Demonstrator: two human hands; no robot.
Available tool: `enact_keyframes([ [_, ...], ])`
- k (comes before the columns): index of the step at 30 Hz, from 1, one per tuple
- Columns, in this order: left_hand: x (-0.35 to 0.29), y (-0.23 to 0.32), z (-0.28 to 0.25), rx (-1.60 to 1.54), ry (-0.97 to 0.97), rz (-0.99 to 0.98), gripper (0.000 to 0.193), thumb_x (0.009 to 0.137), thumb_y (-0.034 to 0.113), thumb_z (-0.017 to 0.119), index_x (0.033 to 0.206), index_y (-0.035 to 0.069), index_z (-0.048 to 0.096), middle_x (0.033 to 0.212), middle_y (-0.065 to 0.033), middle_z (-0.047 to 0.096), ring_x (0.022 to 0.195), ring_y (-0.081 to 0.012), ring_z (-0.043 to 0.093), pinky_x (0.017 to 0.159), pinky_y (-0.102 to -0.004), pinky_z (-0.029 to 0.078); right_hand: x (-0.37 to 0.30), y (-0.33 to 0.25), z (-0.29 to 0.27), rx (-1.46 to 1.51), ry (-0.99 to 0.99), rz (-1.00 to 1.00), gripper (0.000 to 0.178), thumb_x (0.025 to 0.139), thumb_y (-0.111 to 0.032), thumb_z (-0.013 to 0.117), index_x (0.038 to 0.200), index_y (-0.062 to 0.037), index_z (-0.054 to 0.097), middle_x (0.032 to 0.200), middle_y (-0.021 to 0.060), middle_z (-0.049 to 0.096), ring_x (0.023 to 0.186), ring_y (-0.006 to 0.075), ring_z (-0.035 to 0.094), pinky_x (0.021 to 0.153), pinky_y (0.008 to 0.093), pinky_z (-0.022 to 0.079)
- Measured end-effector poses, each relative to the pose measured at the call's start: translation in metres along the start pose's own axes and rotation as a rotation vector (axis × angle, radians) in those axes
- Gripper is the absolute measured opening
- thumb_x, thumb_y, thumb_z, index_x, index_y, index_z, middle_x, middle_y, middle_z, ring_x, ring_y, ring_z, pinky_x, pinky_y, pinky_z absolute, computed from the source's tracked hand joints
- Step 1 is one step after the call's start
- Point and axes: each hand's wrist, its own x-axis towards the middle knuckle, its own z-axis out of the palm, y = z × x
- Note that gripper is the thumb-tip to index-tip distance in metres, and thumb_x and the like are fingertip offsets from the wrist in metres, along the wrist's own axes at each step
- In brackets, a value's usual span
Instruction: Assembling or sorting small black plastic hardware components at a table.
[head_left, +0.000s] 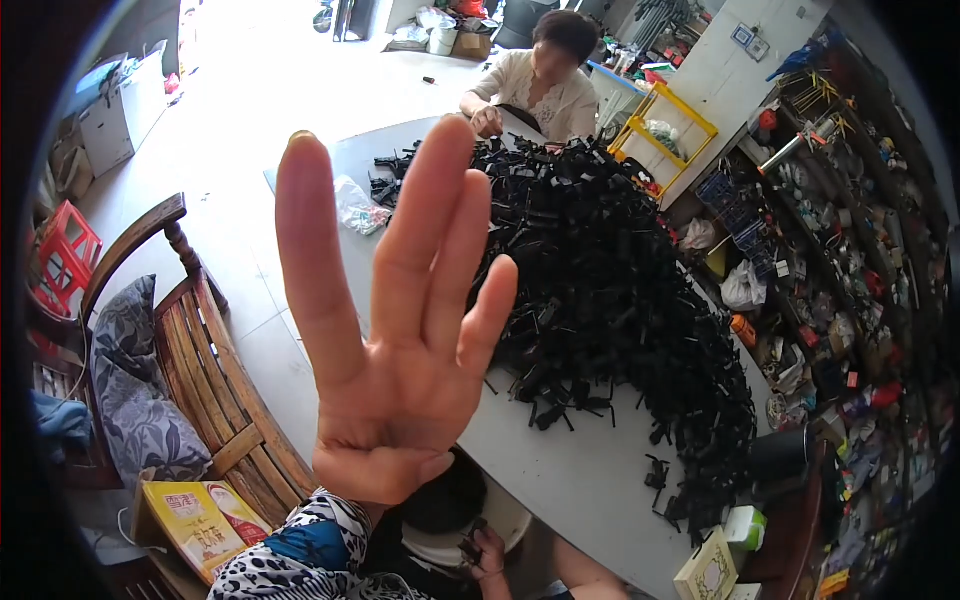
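My left hand (400, 390) is raised close to the camera with its palm toward me. Its fingers stretch upward, some spread apart, and the thumb folds across the palm; it holds nothing. Low down, my right hand (489, 556) has its fingers closed around a small dark part (470, 546), whose kind I cannot make out. Beside it stands a whitish bucket (517, 522) with a dark mass (445, 497) inside, partly hidden by my left hand. A big heap of small black plastic parts (590, 260) covers much of the grey-white table (560, 480).
Across the table sits another person (540, 85), one hand at the heap's edge. A clear plastic bag (358, 206) lies on the table. At left are a wooden bench (215, 370), a cushion (150, 400) and a yellow carton (205, 525). Cluttered shelves (840, 270) line the right side.
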Motion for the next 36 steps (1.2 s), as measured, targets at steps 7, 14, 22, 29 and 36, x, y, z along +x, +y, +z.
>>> enact_keyframes([
  [7, 0.000, 0.000, -0.005, -0.033, -0.027, 0.022, 0.116, 0.040, -0.020, 0.041, 0.129, 0.025, -0.019, 0.131, -0.0167, -0.029, 0.125, -0.0223, -0.019, 0.103, -0.0428, 0.004, -0.002, -0.005, 0.005, 0.031, -0.013, 0.042, 0.010, 0.079, -0.017, 0.052, 0.077, -0.0101, 0.045, 0.052, -0.0024, 0.035, 0.042, 0.0108, 0.039, 0.036, 0.0232, 0.034],
  [14, -0.001, -0.003, -0.004, -0.013, -0.030, -0.009, 0.116, 0.039, -0.019, 0.040, 0.129, 0.025, -0.019, 0.131, -0.0163, -0.029, 0.125, -0.0219, -0.018, 0.103, -0.0423, 0.004, -0.004, -0.008, 0.009, -0.001, -0.012, -0.008, 0.011, 0.079, -0.017, 0.051, 0.074, -0.0100, 0.044, 0.052, -0.0022, 0.035, 0.042, 0.0113, 0.040, 0.037, 0.0248, 0.038],
  [22, -0.003, -0.009, -0.001, -0.028, 0.001, -0.012, 0.116, 0.040, -0.017, 0.042, 0.130, 0.023, -0.017, 0.132, -0.0172, -0.027, 0.125, -0.0227, -0.017, 0.103, -0.0412, 0.007, 0.000, -0.003, -0.002, 0.048, -0.040, 0.010, 0.009, 0.079, -0.016, 0.051, 0.081, -0.0088, 0.046, 0.052, -0.0021, 0.036, 0.043, 0.0120, 0.042, 0.038, 0.0248, 0.039],
  [29, -0.002, -0.009, -0.005, -0.002, -0.016, -0.014, 0.115, 0.039, -0.016, 0.042, 0.131, 0.023, -0.016, 0.132, -0.0177, -0.025, 0.126, -0.0232, -0.016, 0.103, -0.0410, 0.007, -0.001, -0.004, 0.001, 0.106, -0.057, 0.070, 0.016, 0.077, -0.016, 0.057, 0.072, -0.0129, 0.042, 0.058, 0.0017, 0.047, 0.052, 0.0143, 0.053, 0.039, 0.0254, 0.042],
  [36, -0.002, -0.012, -0.001, -0.015, 0.014, -0.006, 0.115, 0.038, -0.016, 0.041, 0.131, 0.022, -0.016, 0.132, -0.0181, -0.025, 0.126, -0.0235, -0.016, 0.103, -0.0400, 0.006, -0.004, -0.010, 0.008, 0.061, 0.057, 0.046, 0.009, 0.078, -0.015, 0.052, 0.085, -0.0096, 0.048, 0.055, -0.0009, 0.040, 0.048, 0.0136, 0.046, 0.038, 0.0244, 0.039],
])
